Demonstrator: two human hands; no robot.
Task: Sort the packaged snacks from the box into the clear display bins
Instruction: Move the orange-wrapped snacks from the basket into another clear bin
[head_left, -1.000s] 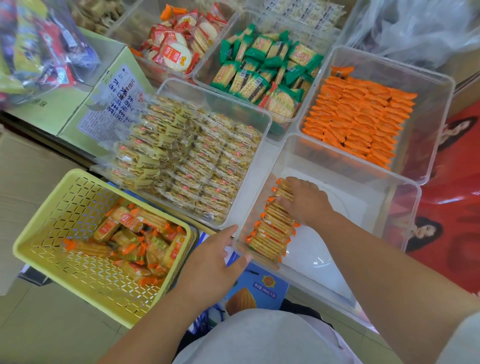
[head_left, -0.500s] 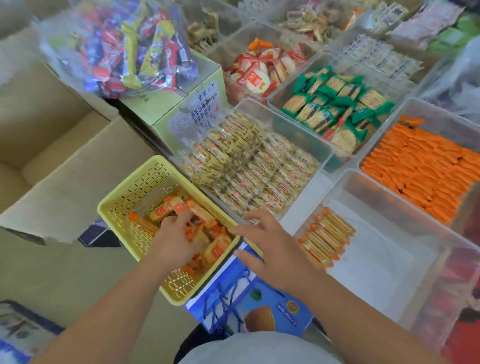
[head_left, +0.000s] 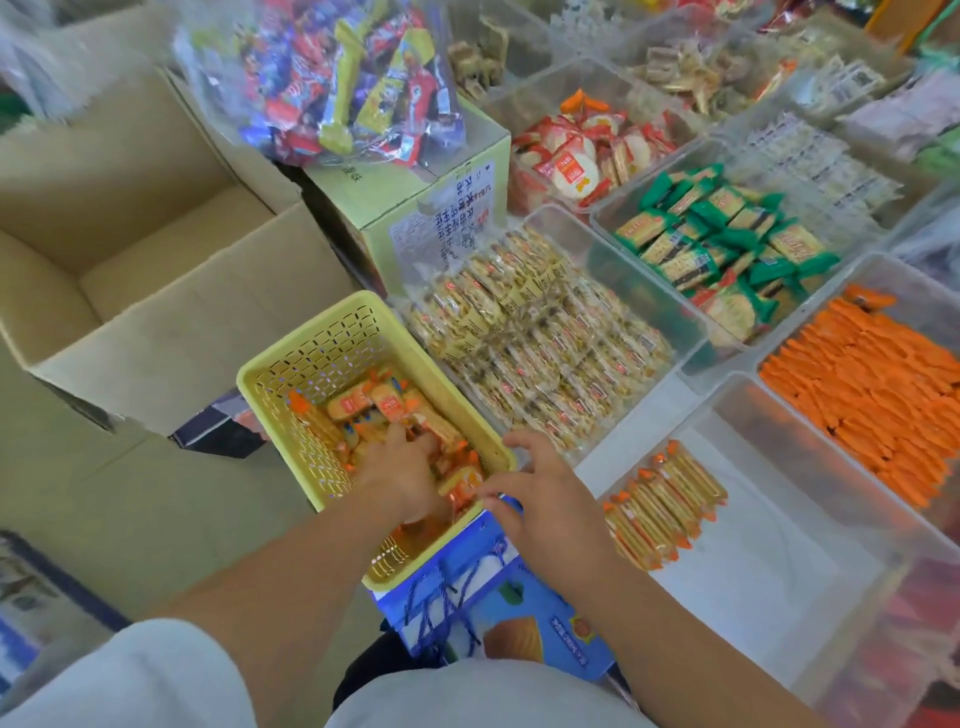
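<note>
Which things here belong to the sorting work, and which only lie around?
In use: yellow basket, orange snack packs inside it, left hand among them, right hand at its rim, clear bin holding a started row.
Lying about: cardboard box, candy bag, green biscuits.

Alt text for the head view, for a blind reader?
The left hand is down among orange-wrapped snack packs in a yellow basket; the right hand hovers at its rim. A clear bin alongside holds one row of matching packs.
</note>
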